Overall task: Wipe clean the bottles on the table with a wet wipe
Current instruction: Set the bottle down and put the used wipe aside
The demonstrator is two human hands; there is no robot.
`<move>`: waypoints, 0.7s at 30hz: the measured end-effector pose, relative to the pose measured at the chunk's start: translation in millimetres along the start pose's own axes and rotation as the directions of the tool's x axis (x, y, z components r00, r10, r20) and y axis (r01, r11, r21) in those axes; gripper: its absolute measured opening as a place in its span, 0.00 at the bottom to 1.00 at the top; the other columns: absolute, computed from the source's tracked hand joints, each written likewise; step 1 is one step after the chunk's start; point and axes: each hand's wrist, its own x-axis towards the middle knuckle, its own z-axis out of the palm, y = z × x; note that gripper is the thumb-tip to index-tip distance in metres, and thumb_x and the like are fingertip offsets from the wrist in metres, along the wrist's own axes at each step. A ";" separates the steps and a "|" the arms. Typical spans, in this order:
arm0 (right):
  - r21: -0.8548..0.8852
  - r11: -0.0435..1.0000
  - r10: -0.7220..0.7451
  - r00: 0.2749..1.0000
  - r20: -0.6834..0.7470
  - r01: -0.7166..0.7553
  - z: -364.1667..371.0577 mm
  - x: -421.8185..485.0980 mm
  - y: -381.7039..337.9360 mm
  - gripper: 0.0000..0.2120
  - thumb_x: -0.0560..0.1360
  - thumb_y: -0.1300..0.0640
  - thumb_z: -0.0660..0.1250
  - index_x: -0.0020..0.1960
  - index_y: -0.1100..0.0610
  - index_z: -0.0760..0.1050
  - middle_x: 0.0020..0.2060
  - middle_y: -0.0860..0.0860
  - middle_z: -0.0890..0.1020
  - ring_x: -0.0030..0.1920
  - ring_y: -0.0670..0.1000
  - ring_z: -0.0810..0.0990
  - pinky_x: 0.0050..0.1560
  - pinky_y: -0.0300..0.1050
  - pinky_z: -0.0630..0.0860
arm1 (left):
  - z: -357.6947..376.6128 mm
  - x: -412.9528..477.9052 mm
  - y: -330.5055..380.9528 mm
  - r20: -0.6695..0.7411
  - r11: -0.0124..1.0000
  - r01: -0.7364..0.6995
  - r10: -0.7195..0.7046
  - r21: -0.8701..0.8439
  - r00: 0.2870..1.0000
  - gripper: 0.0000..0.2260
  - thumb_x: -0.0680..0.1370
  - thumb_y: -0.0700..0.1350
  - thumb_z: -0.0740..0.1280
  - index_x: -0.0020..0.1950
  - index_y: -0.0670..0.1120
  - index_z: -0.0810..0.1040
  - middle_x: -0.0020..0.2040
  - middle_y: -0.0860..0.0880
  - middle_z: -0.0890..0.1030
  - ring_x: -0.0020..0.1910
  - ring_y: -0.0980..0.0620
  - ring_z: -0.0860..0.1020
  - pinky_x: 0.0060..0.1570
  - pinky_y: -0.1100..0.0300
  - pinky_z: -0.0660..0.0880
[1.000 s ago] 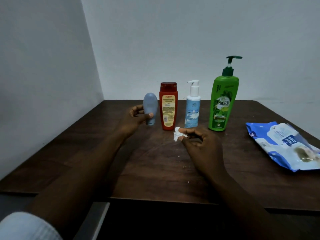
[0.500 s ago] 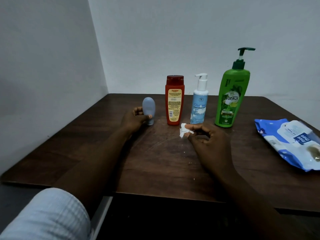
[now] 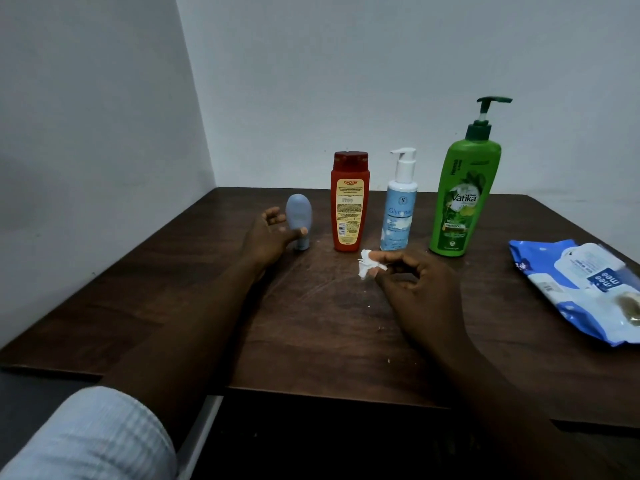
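Note:
A small grey-blue tube stands on its cap at the left of a row of bottles on the dark wooden table. My left hand is beside it, thumb tip against its lower front, fingers spread just clear of its left side. To its right stand a red bottle, a light blue pump bottle and a tall green pump bottle. My right hand pinches a small crumpled white wet wipe just above the table, in front of the red and light blue bottles.
A blue and white wet wipe pack lies at the table's right side. White walls close in behind and to the left. Tiny white crumbs dot the table near my right hand.
The grey-blue tube has come down to stand on the table, and my left hand's fingers have loosened away from it. My right hand still pinches the wipe.

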 end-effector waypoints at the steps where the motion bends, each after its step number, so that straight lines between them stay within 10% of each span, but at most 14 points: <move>1: -0.008 1.000 0.001 1.000 -0.003 -0.001 0.1 -0.2 -0.6 0.13 0.72 0.59 0.76 0.55 0.49 0.84 0.46 0.37 0.82 0.49 0.37 0.82 0.50 0.34 0.79 | -0.4 -1.5 1.6 -0.069 0.999 -0.019 0.021 0.032 0.997 0.32 0.71 0.47 0.78 0.72 0.50 0.68 0.63 0.52 0.75 0.60 0.52 0.76 0.60 0.53 0.77; 6: -0.010 1.000 0.022 1.000 -0.014 -0.022 0.5 0.0 0.1 0.13 0.72 0.57 0.77 0.55 0.47 0.83 0.46 0.41 0.84 0.46 0.39 0.82 0.47 0.32 0.80 | 1.9 -31.8 21.1 -0.279 0.989 -0.141 0.126 -0.034 0.952 0.12 0.77 0.46 0.71 0.60 0.53 0.76 0.55 0.53 0.79 0.56 0.54 0.79 0.59 0.51 0.79; 17: 0.166 0.951 0.266 0.964 -0.024 -0.259 -22.2 9.0 9.3 0.09 0.74 0.55 0.74 0.54 0.50 0.84 0.45 0.46 0.87 0.45 0.45 0.86 0.52 0.55 0.84 | 65.5 -116.1 41.1 0.328 0.924 -0.321 0.244 0.206 0.913 0.07 0.77 0.46 0.72 0.54 0.55 0.79 0.50 0.56 0.81 0.50 0.61 0.79 0.48 0.67 0.75; 21: 0.006 0.959 0.282 0.959 0.005 -0.282 -63.4 11.6 16.9 0.04 0.73 0.54 0.74 0.46 0.46 0.85 0.39 0.44 0.86 0.41 0.42 0.85 0.48 0.44 0.82 | 89.9 -127.8 37.6 0.458 0.882 -0.369 0.210 0.292 0.864 0.11 0.75 0.49 0.74 0.56 0.56 0.80 0.52 0.57 0.81 0.49 0.58 0.80 0.54 0.56 0.79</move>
